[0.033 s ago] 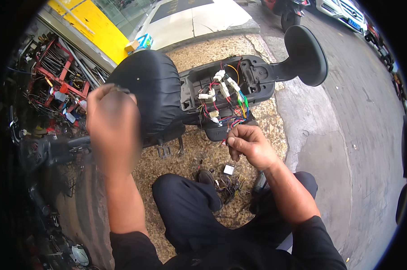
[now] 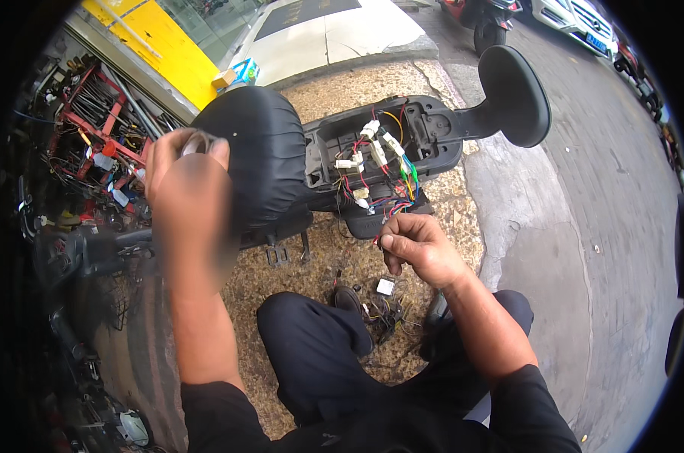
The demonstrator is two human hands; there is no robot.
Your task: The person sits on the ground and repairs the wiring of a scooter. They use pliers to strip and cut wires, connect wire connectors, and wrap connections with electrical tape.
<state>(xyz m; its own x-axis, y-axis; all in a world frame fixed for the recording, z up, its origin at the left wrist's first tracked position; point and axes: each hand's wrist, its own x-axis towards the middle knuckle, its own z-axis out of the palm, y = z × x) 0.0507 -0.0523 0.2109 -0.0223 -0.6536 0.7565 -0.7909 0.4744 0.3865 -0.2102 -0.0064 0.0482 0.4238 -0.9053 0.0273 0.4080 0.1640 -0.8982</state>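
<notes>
My left hand (image 2: 183, 181), raised beside the round black seat (image 2: 262, 151), is closed around a dark ring that looks like a roll of tape (image 2: 196, 143). Part of that hand is smeared. My right hand (image 2: 421, 245) pinches at the end of a bundle of coloured wires (image 2: 400, 208); the fingers hide the exact spot. These wires come out of the open black compartment (image 2: 334, 136) of an electric scooter or bike. Several white connectors (image 2: 378, 153) and a green one lie on top of it.
A black backrest pad (image 2: 515, 94) sticks out at the right end. Between my feet lie a tangle of wires (image 2: 387, 313) and a small white square piece (image 2: 386, 286). A red rack of tools (image 2: 104, 121) stands at left; a white car (image 2: 576, 23) is far right.
My left hand has turned and shifted slightly, so the ring in it now shows more clearly. The right hand stays at the wires, nearly unmoved.
</notes>
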